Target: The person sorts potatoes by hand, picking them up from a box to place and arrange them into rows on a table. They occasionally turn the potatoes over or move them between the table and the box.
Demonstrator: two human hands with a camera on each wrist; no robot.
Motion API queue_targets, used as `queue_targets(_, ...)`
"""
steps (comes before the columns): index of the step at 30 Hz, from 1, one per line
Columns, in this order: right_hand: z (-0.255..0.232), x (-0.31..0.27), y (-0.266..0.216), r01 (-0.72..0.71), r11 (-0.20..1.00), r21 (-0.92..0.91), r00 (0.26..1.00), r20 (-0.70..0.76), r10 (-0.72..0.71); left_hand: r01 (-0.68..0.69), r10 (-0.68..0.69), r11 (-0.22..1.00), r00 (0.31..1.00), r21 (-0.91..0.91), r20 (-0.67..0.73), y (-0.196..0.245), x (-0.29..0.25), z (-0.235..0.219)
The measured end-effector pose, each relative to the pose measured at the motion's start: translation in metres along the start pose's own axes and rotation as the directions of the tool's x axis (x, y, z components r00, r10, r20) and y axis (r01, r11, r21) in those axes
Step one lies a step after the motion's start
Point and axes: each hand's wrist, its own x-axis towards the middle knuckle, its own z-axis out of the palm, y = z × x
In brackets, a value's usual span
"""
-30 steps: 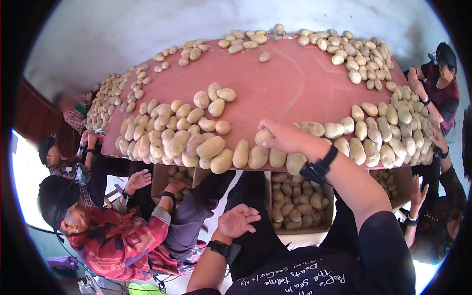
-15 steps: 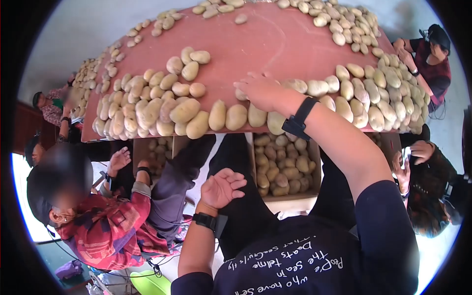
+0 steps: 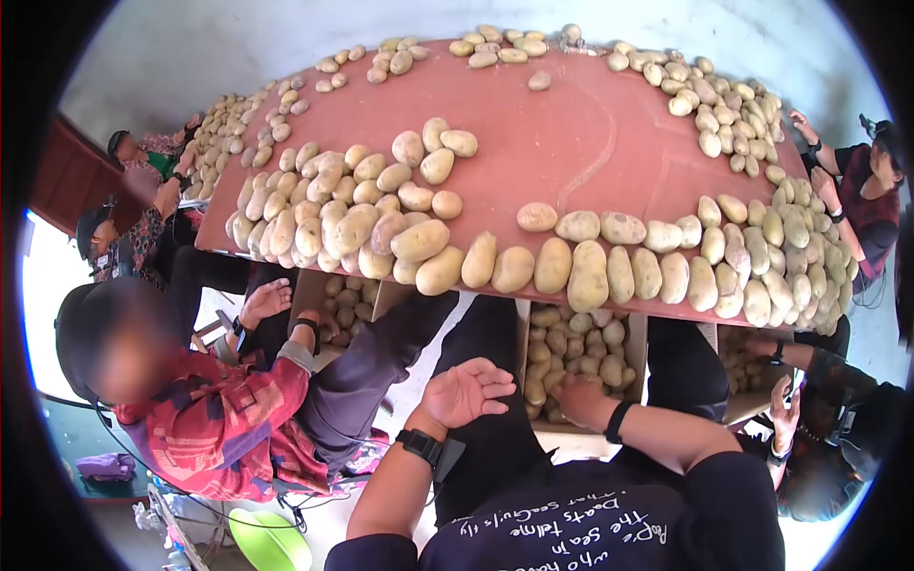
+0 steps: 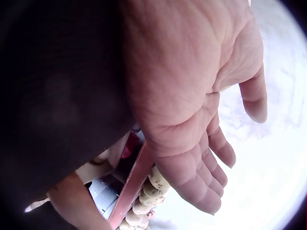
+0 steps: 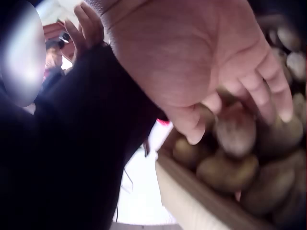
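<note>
My right hand (image 3: pixel 583 400) reaches down into a cardboard box (image 5: pixel 192 189) of potatoes below the table edge. In the right wrist view its thumb and bent fingers close around one potato (image 5: pixel 235 130), and more potatoes (image 5: pixel 225 172) lie under and beside it. My left hand (image 3: pixel 466 392) hovers over my lap, palm up, fingers loosely extended and holding nothing. On the red table (image 3: pixel 495 114), a front row of potatoes (image 3: pixel 514 269) runs along the near edge. Behind it is a second, shorter row, with one potato (image 3: pixel 537 217) at its left end.
A heap of potatoes (image 3: pixel 333 209) covers the table's left side, and another pile (image 3: pixel 800 238) the right. Scattered groups (image 3: pixel 500 46) lie along the far edge. A person in a red patterned jacket (image 3: pixel 219 419) sits close on my left; others sit on both sides with boxes.
My right hand has let go of a potato at the left end of the table's second row and dropped into the box. My left hand stays held over my lap.
</note>
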Motion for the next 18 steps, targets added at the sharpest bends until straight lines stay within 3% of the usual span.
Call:
queue_targets(2, 0.017, 0.010, -0.002, -0.018, 0.999, -0.027, 0.999, -0.041, 0.017, 0.004, -0.004, 1.000, 1.000, 0.011, -0.002, 0.002, 0.002, 0.002)
queue_targets(6, 0.001, 0.014, 0.006, 0.036, 0.999, 0.030, 0.997, 0.074, -0.038, 0.005, -0.005, 1.000, 1.000, 0.010, -0.008, 0.002, 0.002, 0.007)
queue_targets(8, -0.064, -0.002, -0.002, 0.027, 0.993, 0.118, 0.988, 0.151, -0.045, 0.014, -0.014, 1.000, 1.000, 0.005, -0.004, 0.002, 0.000, 0.005)
queue_targets(11, -0.189, -0.024, -0.010, 0.125, 0.957, 0.262, 0.967, 0.182, -0.176, 0.015, -0.015, 1.000, 1.000, -0.009, 0.009, 0.003, -0.001, 0.003)
queue_targets(13, -0.242, -0.019, -0.004, 0.314, 0.859, 0.404, 0.949, -0.147, -0.279, 0.021, -0.021, 1.000, 1.000, 0.004, 0.011, 0.005, 0.000, 0.001)
queue_targets(15, -0.278, 0.004, 0.000, 0.430, 0.829, 0.357, 0.850, -0.469, -0.239, 0.023, -0.023, 1.000, 1.000, 0.013, 0.011, 0.003, 0.000, 0.000)
queue_targets(18, -0.292, 0.079, 0.018, 0.309, 0.908, 0.283, 0.805, -0.585, -0.092, 0.020, -0.020, 1.000, 1.000, 0.022, 0.019, 0.003, 0.002, 0.003)
